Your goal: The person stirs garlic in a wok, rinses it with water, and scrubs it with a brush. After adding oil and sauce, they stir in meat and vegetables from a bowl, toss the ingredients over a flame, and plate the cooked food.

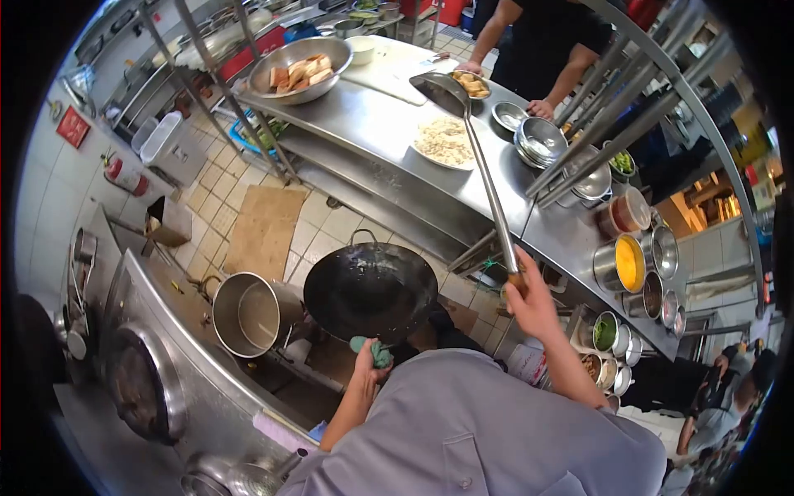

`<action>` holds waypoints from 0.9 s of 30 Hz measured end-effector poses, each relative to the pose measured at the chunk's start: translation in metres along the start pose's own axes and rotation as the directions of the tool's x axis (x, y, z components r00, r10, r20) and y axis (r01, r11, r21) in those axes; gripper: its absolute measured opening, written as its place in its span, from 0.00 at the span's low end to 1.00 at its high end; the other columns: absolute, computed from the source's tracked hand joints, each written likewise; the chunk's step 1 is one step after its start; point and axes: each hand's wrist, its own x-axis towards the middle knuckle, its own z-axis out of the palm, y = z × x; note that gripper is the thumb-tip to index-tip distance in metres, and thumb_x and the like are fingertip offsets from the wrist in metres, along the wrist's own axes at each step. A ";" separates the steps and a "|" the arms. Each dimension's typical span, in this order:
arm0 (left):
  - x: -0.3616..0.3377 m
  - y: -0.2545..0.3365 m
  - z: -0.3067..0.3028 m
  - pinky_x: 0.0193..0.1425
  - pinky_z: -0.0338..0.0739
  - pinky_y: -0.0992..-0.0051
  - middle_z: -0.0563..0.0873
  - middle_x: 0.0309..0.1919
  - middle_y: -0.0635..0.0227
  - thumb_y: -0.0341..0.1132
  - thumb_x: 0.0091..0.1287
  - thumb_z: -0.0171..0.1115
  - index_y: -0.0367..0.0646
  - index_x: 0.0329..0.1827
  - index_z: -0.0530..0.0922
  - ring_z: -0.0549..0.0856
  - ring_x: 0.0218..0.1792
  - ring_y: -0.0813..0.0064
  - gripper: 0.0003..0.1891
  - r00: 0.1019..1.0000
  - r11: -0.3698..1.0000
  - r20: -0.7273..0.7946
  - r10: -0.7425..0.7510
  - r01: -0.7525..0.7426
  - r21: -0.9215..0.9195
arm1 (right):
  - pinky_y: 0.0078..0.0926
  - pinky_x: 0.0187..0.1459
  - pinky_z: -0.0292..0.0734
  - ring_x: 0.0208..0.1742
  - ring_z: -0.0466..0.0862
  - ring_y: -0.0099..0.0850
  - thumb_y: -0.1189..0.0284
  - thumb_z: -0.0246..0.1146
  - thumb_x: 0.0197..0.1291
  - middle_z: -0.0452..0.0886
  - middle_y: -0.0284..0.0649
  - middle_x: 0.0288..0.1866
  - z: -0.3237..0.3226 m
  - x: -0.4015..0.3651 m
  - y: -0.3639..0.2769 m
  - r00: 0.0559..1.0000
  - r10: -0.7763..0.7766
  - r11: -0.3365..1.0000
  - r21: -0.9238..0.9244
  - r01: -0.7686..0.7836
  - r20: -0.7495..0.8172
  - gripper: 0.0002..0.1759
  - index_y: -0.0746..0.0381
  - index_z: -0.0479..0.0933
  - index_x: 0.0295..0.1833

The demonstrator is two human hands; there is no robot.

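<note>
My left hand (370,364) is closed around a folded green cloth (379,353) at the near rim of a black wok (370,289). The cloth and fingers hide whatever handle is there; a loop handle shows on the far rim. The wok hangs in front of my body, dark and shiny inside. In my right hand (533,295) is the wooden grip of a long metal ladle (490,186). Its bowl reaches up over the steel counter, near a plate of pale chopped food (444,142) and a bowl of golden-brown pieces (471,83).
The steel counter (380,124) carries a large bowl of browned chunks (337,51), a white cutting board (389,68) and several metal bowls. A deep pot (246,316) stands left of the wok, beside the stove (207,388). Across the counter, a person in black (558,45) rests both hands there.
</note>
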 end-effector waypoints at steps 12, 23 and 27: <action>-0.155 0.038 0.054 0.28 0.74 0.68 0.78 0.32 0.69 0.36 0.59 0.59 0.44 0.39 0.73 0.79 0.30 0.71 0.09 0.895 0.887 0.118 0.430 -0.444 0.128 | 0.30 0.23 0.71 0.19 0.76 0.30 0.68 0.56 0.64 0.74 0.41 0.23 0.020 0.044 0.126 0.956 -0.200 0.976 -0.134 0.174 -0.216 0.24 0.62 0.61 0.64; -0.130 0.067 0.197 0.34 0.73 0.75 0.77 0.31 0.72 0.32 0.61 0.58 0.44 0.42 0.73 0.78 0.31 0.78 0.08 0.582 0.604 0.309 0.752 -0.797 0.030 | 0.19 0.23 0.67 0.20 0.70 0.20 0.69 0.51 0.68 0.68 0.32 0.24 0.079 0.093 0.003 0.990 -0.144 0.989 0.022 0.144 -0.005 0.27 0.61 0.57 0.70; -0.119 0.097 0.241 0.34 0.72 0.76 0.77 0.31 0.72 0.32 0.62 0.58 0.44 0.39 0.72 0.77 0.30 0.79 0.06 0.503 0.512 0.352 0.790 -0.856 0.073 | 0.16 0.18 0.63 0.17 0.66 0.16 0.72 0.49 0.69 0.66 0.29 0.22 0.096 0.102 -0.051 0.920 -0.054 0.974 0.224 -0.038 0.387 0.27 0.55 0.56 0.72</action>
